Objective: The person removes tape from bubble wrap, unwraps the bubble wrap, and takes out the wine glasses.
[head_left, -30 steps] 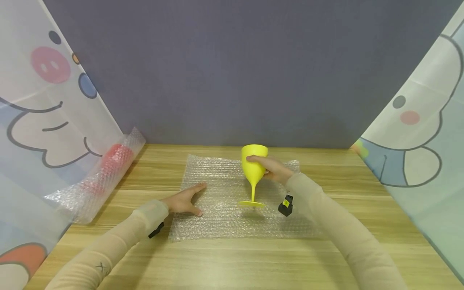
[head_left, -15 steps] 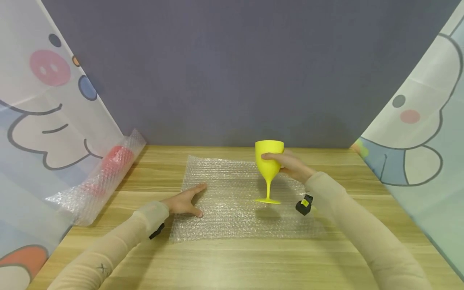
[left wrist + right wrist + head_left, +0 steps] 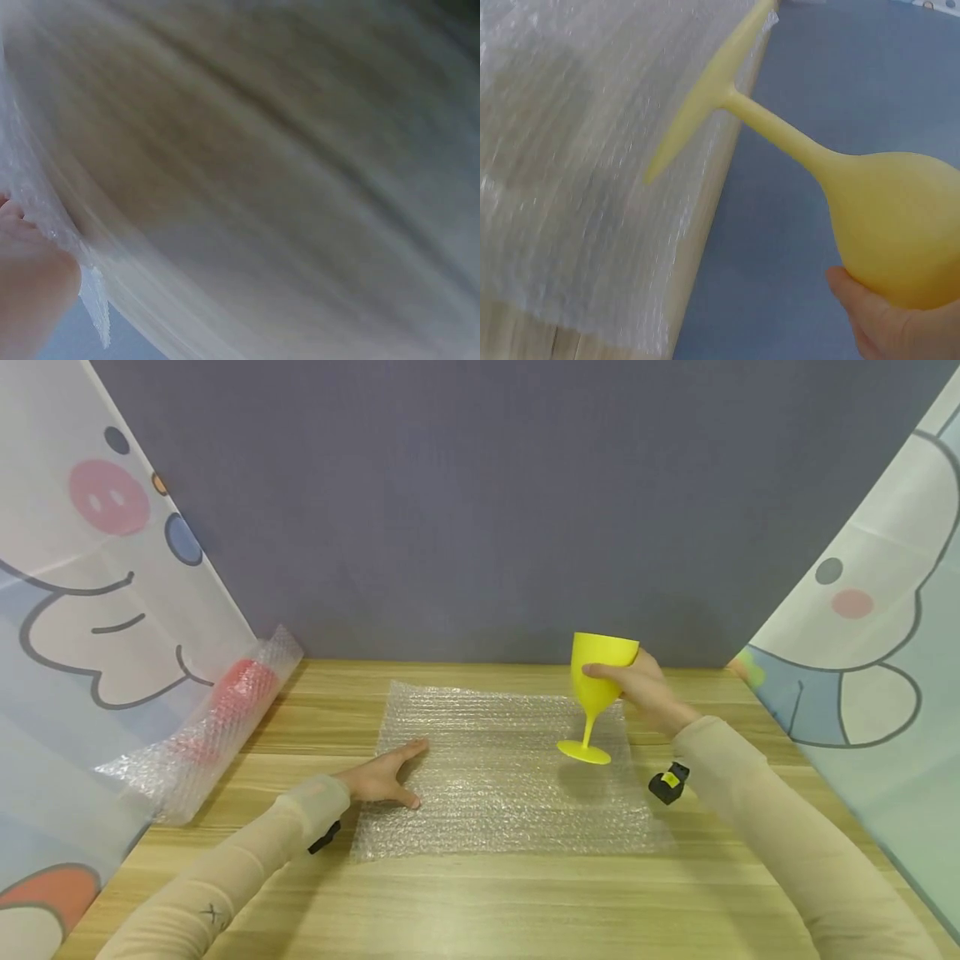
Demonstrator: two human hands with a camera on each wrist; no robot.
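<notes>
A yellow goblet [image 3: 597,687] hangs above the right part of a bubble wrap sheet [image 3: 487,777], its bowl up and its stem slightly tilted. My right hand [image 3: 637,687] grips the bowl from the right, thumb across the front. The right wrist view shows the goblet's round foot [image 3: 709,101] held off the sheet, with the thumb [image 3: 862,307] against the bowl. At the sheet's left edge my left hand [image 3: 381,777] rests flat with thumb and fingers spread. Only part of that hand [image 3: 34,289] appears in the left wrist view, beside the bubble wrap.
A bubble-wrapped bundle [image 3: 213,727] with something red inside lies along the table's left edge. The wooden table [image 3: 480,902] backs onto a grey panel [image 3: 480,527]. Cartoon-printed cloth walls [image 3: 862,610] flank both sides.
My right hand has carried the goblet to the right and slightly upward, and its foot has swung a little to the left. The left hand has stayed in place on the sheet.
</notes>
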